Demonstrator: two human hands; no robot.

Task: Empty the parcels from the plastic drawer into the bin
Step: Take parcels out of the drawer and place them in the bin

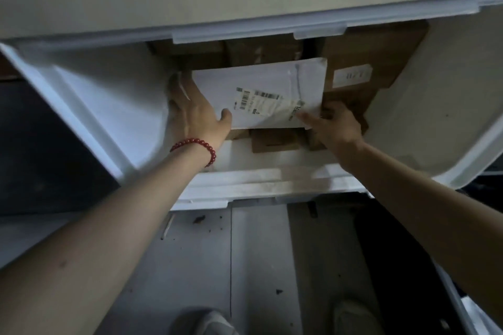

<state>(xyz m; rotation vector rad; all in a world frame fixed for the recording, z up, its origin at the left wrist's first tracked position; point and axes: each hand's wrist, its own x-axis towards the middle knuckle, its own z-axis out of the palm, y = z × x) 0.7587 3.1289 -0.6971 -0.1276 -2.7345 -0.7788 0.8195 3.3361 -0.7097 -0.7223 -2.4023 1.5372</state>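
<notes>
**Dim floor, open drawer: one white mailer caught between two hands**

Grey floor [258, 253] fills the bottom of the view, speckled with dark bits, and above it the plastic drawer [89, 95] stands pulled out with its white walls slanting away on both sides.

At the left end of the load, the left hand [193, 114], with a red bead bracelet [196, 144] on its wrist, holds the white mailer [261, 90]. The thumb lies on the mailer's near left corner and the fingers run along its left short edge. Whether they reach under it cannot be told.

The mailer lies on top of the other parcels in the middle of the drawer. Its long axis runs left to right, its right end a little further back, and a barcode label [261, 102] faces up. A small brown parcel [275, 140] shows just under its near edge.

The right hand [337, 128] pinches the near right corner, one digit on the face and the rest curled at the edge. Brown cardboard parcels [362, 54] lie behind and to the right.

Both hands are at the short ends and equally near, so the lift looks like a level two-handed pull toward the person. No bin can be made out.
</notes>
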